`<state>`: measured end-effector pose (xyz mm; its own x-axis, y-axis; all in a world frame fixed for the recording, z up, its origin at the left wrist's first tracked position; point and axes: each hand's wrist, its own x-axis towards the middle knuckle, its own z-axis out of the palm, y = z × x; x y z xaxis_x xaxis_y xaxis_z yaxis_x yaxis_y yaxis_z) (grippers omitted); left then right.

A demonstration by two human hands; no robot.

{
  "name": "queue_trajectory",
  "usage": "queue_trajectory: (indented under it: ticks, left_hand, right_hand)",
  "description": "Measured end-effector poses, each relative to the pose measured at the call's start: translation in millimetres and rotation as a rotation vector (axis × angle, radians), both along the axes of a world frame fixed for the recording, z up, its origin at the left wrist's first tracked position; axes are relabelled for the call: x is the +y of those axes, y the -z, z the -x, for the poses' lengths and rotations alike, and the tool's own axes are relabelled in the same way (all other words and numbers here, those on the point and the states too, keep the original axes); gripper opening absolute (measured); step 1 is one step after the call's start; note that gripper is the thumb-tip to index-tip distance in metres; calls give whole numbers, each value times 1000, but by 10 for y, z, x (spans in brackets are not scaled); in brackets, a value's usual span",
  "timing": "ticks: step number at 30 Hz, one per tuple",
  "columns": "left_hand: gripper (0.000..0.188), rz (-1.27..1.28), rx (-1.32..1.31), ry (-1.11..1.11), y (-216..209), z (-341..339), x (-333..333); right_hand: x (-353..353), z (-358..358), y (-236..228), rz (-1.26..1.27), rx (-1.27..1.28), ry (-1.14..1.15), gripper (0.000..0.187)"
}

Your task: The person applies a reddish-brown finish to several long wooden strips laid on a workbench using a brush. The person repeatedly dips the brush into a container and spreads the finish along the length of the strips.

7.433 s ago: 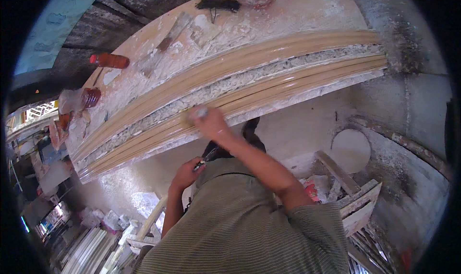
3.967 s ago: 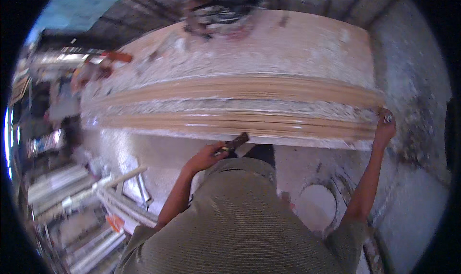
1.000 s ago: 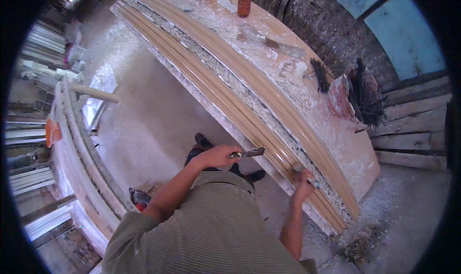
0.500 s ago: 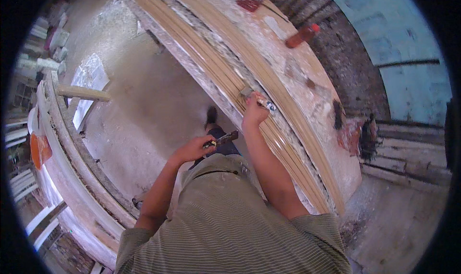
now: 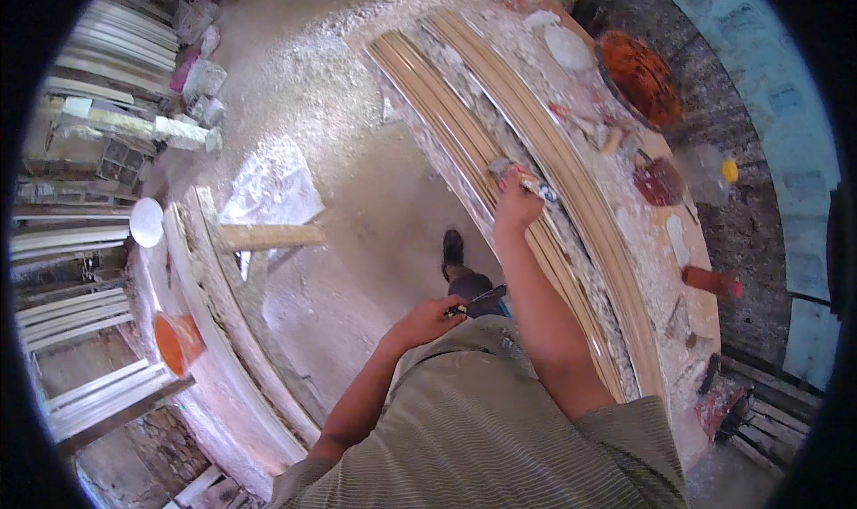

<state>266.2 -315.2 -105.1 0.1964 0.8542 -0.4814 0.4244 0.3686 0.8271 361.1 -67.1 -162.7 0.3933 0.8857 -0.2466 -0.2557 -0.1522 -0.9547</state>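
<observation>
My right hand point(image 5: 520, 204) is closed around a scraper point(image 5: 541, 188) with a mottled white and blue handle. Its grey flat end rests on the nearer of two long brown ribbed moulding strips point(image 5: 451, 107). The second strip point(image 5: 527, 107) runs alongside, with a whitish, messy gap between them. In front of my waist, my left hand point(image 5: 427, 320) grips a dark-bladed putty knife point(image 5: 478, 300), held off the table. Its handle is mostly hidden by my fingers.
The powder-covered table point(image 5: 616, 232) carries a red bottle point(image 5: 711, 281), a dark red cup point(image 5: 658, 182) and a large basin of orange-red stuff point(image 5: 641, 79). Left of me stands a bench point(image 5: 201, 420) with an orange bucket point(image 5: 178, 344). A wooden beam point(image 5: 272, 236) juts from it.
My body and view have shifted along the table, bringing the basin into sight. My right hand stays on the nearer strip, farther along it. Both hands keep their tools.
</observation>
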Motion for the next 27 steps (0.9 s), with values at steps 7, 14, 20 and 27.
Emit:
queue_trajectory:
  ticks: [7,14,20,27]
  left_hand:
    - [34,-23,-13,45,-338,1195,1112]
    - [41,-69,-77,254,-257,2366,2081]
    - [34,-92,0,389,-225,3480,2822]
    - [34,137,-13,657,-258,4223,3621]
  right_hand:
    - [1665,1872,88,-103,-281,3,13]
    - [2902,3368,-103,32,-456,11,25]
    - [2871,3809,-654,209,-288,-227,30]
    - [1173,1895,-561,361,-779,80,22]
